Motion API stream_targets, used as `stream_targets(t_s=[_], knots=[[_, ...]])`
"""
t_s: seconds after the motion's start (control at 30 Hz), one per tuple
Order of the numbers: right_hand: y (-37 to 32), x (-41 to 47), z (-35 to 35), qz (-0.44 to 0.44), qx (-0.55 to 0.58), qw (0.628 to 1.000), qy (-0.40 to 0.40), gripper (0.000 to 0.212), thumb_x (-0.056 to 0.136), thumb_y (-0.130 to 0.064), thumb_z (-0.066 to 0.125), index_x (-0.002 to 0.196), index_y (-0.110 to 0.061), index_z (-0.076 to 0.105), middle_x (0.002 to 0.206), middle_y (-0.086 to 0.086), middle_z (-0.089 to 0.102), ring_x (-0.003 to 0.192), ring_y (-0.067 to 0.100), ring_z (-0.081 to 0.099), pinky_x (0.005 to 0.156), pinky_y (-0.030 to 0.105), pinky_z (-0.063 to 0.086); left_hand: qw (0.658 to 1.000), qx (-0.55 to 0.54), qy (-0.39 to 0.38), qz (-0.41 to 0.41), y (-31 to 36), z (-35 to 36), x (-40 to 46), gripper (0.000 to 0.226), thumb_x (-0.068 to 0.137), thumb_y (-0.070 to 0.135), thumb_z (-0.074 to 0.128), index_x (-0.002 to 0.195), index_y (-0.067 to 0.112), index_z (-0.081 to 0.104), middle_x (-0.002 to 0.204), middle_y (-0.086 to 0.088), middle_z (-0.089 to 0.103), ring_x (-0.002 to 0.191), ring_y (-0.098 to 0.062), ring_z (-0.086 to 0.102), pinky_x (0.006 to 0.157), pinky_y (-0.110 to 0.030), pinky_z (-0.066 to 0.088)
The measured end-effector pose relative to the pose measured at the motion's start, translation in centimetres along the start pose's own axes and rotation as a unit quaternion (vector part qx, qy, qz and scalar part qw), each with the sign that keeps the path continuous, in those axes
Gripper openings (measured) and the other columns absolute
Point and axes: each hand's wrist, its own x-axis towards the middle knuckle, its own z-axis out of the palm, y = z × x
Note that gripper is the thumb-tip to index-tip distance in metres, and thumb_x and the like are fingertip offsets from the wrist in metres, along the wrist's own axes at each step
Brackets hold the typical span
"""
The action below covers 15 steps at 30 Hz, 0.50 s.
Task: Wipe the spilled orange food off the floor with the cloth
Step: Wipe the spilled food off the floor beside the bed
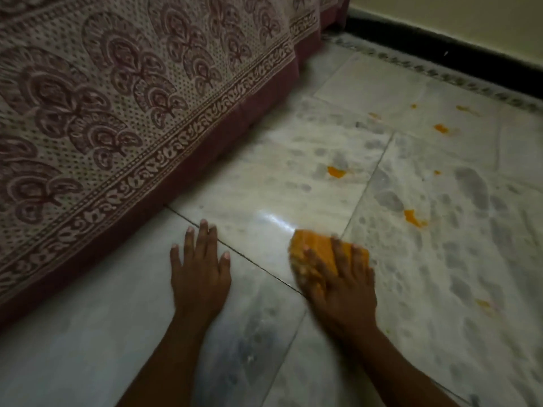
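My right hand (pixel 340 286) presses an orange cloth (pixel 316 248) flat against the marble floor (pixel 264 183); the cloth looks blurred and sticks out past my fingertips. My left hand (pixel 201 273) rests palm down on the floor to the left of it, fingers spread, holding nothing. Several orange food spots lie farther out on the tiles: one blob (pixel 335 171) ahead of the cloth, another blob (pixel 412 217) to its right, a smaller spot (pixel 440 128) beyond, and a faint smear (pixel 484 304) at the right.
A patterned maroon and cream bedcover (pixel 117 113) hangs down to the floor along the left side. A dark skirting strip (pixel 440 51) and pale wall run along the far right. Grey smudges mark the tiles between the spots.
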Motion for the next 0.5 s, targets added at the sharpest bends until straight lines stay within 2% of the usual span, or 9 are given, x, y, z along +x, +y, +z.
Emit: stream_targets(t_s=[0.07,0.1,0.17,0.23,0.3,0.37,0.43,0.5], knots=[[-1.8,4.9,2.0,0.109,0.012,0.993,0.048,0.061,0.094,-0.073,0.041,0.152,-0.055,0.04,0.17,0.003,0.031,0.155,0.046,0.025,0.118,0.071,0.022,1.0,0.007,0.008,0.017,0.3,0.8,1.6,0.07,0.102,0.048,0.019,0.165,0.018,0.023,0.174,0.001,0.014,0.161,-0.022,0.015,0.127,-0.056,0.015],[-3.7,7.7,3.0,0.121,0.028,0.989,0.082,0.058,0.095,-0.071,0.043,0.15,-0.052,0.047,0.167,0.006,0.038,0.152,0.049,0.028,0.118,0.072,0.02,1.0,0.009,0.017,0.02,0.1,1.0,2.4,0.069,0.102,0.048,0.019,0.165,0.019,0.021,0.174,0.002,0.013,0.161,-0.02,0.013,0.128,-0.055,0.013],[-7.4,11.6,5.2,0.083,0.053,0.989,0.109,0.054,0.097,-0.068,0.045,0.146,-0.048,0.054,0.163,0.008,0.043,0.151,0.05,0.03,0.12,0.071,0.016,0.999,0.018,0.025,0.024,-0.2,1.5,3.4,0.069,0.101,0.048,0.019,0.165,0.02,0.02,0.174,0.003,0.013,0.161,-0.018,0.012,0.128,-0.053,0.011],[-9.1,11.7,6.9,0.008,0.053,0.993,0.105,0.053,0.099,-0.067,0.042,0.148,-0.05,0.051,0.166,0.004,0.038,0.155,0.044,0.027,0.123,0.066,0.016,0.999,0.014,0.032,0.028,-0.3,2.3,4.1,0.07,0.1,0.047,0.019,0.165,0.021,0.021,0.174,0.003,0.014,0.161,-0.018,0.014,0.128,-0.053,0.012],[-8.1,8.7,5.8,-0.083,0.042,0.993,0.078,0.053,0.101,-0.067,0.034,0.152,-0.053,0.042,0.17,-0.001,0.031,0.157,0.038,0.025,0.121,0.063,0.024,0.999,0.022,0.036,0.033,-0.1,2.4,3.8,0.069,0.1,0.045,0.022,0.164,0.019,0.029,0.172,0.0,0.022,0.159,-0.021,0.024,0.125,-0.057,0.022],[-5.7,5.0,3.7,-0.142,0.036,0.988,0.045,0.055,0.1,-0.066,0.035,0.154,-0.057,0.034,0.171,-0.005,0.026,0.158,0.033,0.023,0.118,0.061,0.032,0.998,0.025,0.042,0.032,0.0,1.9,3.7,0.067,0.099,0.042,0.028,0.16,0.015,0.038,0.17,-0.002,0.031,0.155,-0.024,0.034,0.121,-0.06,0.03],[-2.3,3.1,1.8,-0.131,0.013,0.991,0.018,0.062,0.094,-0.066,0.046,0.153,-0.06,0.031,0.172,-0.007,0.023,0.158,0.032,0.023,0.115,0.06,0.036,0.999,0.015,0.025,0.028,0.2,0.9,4.2,0.067,0.098,0.041,0.029,0.16,0.015,0.039,0.17,-0.002,0.03,0.155,-0.024,0.033,0.121,-0.06,0.03],[-0.5,4.6,0.9,-0.05,0.014,0.999,0.002,0.063,0.092,-0.068,0.047,0.152,-0.062,0.032,0.173,-0.007,0.021,0.159,0.033,0.022,0.116,0.062,0.033,0.999,0.012,0.025,0.026,0.5,0.3,4.3,0.067,0.099,0.041,0.029,0.161,0.016,0.035,0.172,0.0,0.025,0.157,-0.022,0.028,0.123,-0.058,0.027]])
